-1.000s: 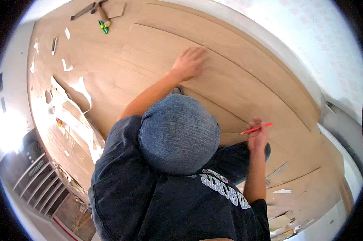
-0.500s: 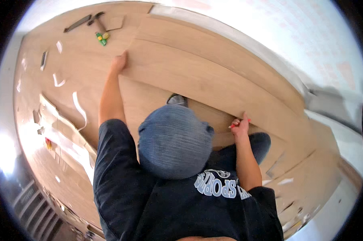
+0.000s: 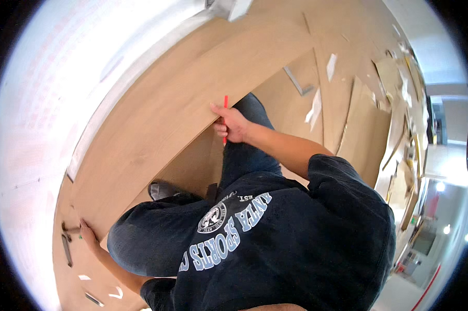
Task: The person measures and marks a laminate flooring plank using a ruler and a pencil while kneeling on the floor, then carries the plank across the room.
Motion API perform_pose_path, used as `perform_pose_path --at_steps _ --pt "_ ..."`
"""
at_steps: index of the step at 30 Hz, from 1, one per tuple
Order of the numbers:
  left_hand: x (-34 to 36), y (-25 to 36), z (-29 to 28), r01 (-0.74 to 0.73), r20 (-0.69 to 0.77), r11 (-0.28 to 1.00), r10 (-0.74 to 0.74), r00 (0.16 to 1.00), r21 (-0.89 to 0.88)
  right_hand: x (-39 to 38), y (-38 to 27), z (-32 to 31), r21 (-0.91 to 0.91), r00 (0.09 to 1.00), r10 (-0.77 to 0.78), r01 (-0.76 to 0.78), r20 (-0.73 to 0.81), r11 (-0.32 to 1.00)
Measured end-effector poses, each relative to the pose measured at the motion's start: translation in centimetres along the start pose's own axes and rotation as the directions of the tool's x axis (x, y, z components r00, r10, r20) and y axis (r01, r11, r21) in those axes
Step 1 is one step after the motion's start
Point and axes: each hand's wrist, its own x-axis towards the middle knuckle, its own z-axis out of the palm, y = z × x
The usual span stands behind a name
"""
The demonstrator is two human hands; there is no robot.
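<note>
A long light-brown wood floor plank [image 3: 161, 132] stretches in front of me along the white wall. My left hand [image 3: 89, 236] is at its near-left end, its fingers against the end edge and partly hidden. Midway along the plank's near edge is my right hand [image 3: 233, 124], closed round a thin red pencil [image 3: 225, 99], with the thumb laid over the plank's top face. The pencil stands nearly upright in the picture, its lower tip below the fingers. My bent legs [image 3: 156, 236] are close to the plank, one shoe [image 3: 164, 191] just under its near edge.
A hammer [image 3: 69, 228] and a dark bar-shaped tool [image 3: 67, 250] lie beyond my left hand. A utility knife [image 3: 94, 299] is nearer me. Right of the plank are a metal square [image 3: 298, 83], white scraps [image 3: 314, 109] and torn cardboard [image 3: 363, 137].
My view has swung to the right, showing more floor and cardboard there. Both hands are still at the plank, and the red pencil is still in my right hand.
</note>
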Motion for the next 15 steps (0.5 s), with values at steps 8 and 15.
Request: perform_pose_path --at_steps 8,15 --pt "-4.2 13.3 17.6 0.006 0.576 0.996 0.044 0.816 -0.084 -9.1 -6.5 -16.6 0.277 0.786 -0.209 0.434 -0.582 0.857" --pt "-25.5 17.4 27.8 0.186 0.977 0.979 0.040 0.207 -0.079 -25.0 -3.6 -33.0 0.194 0.469 -0.322 0.764 -0.823 0.616"
